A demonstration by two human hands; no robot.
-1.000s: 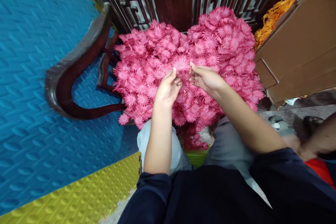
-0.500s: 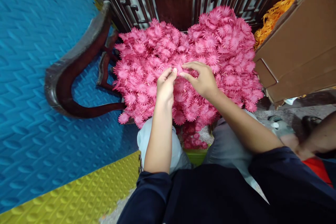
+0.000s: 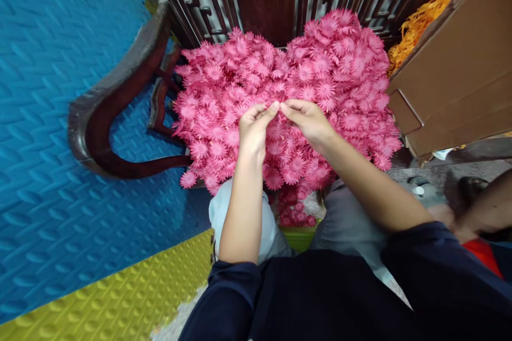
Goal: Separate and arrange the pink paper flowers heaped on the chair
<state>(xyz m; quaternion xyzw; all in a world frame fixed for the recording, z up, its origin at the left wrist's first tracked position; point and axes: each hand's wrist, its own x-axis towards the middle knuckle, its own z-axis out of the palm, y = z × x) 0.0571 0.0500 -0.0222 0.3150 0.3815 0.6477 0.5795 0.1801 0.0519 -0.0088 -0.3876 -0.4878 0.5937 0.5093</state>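
A wide heap of pink artificial flower heads (image 3: 216, 133) lies in front of my knees. Over its middle, my left hand (image 3: 256, 123) pinches a pink artificial flower (image 3: 277, 95) between thumb and fingers. From the other side my right hand (image 3: 307, 120) pinches the same flower, the two thumb tips almost touching. The flower's petals stick up beyond the fingertips, darker than the heap behind. Its lower part is hidden by my fingers.
A dark curved wooden armrest (image 3: 108, 96) stands left, above blue mat (image 3: 36, 170). Carved wooden panels (image 3: 264, 0) rise behind the heap. At right, a cardboard box (image 3: 456, 69) stands beside orange artificial petals (image 3: 424, 10). Another person's arm (image 3: 490, 205) shows at the right edge.
My right hand has closed from a looser, spread pinch and come to my left fingertips. The flower between them has tilted, its face no longer turned up to me.
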